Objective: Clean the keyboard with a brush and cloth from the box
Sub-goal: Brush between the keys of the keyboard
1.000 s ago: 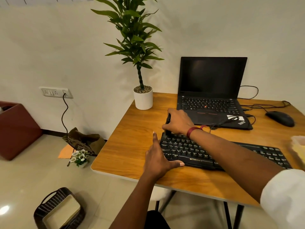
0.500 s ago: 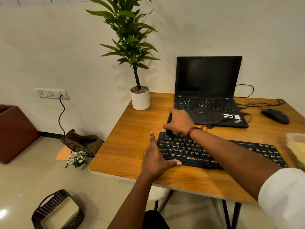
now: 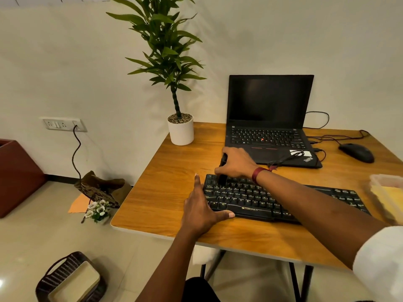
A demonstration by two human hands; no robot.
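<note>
Brushing stage in hand. The keyboard (image 3: 283, 199) lies along the front of the wooden table (image 3: 165, 192), just before the open laptop (image 3: 270, 136). The right hand (image 3: 237, 162) is curled round a black brush (image 3: 222, 171), whose lower end meets the top rows at the keyboard's left end. The left hand (image 3: 200, 208) lies flat with straight fingers against that left end, thumb along the front edge, holding nothing and bracing the board. The hands are apart, one at the rear corner and one at the front. To do the step well, in my judgement: hold the brace firm so the board does not slide, draw the bristles along the gaps between rows rather than across key tops, press lightly enough not to lift a cap, and work steadily toward the right end, most of which looks not yet reached. The box (image 3: 388, 192) stands at the right edge of the table, touching or just beside the keyboard's far end; something yellow shows inside, possibly the cloth, though this cannot be confirmed. Obstructions noted: a loose cable (image 3: 285, 159) lies across the laptop's palm rest close behind the right wrist and could snag. A mouse (image 3: 357, 152) and a potted plant (image 3: 180, 131) stand well apart from the work
</note>
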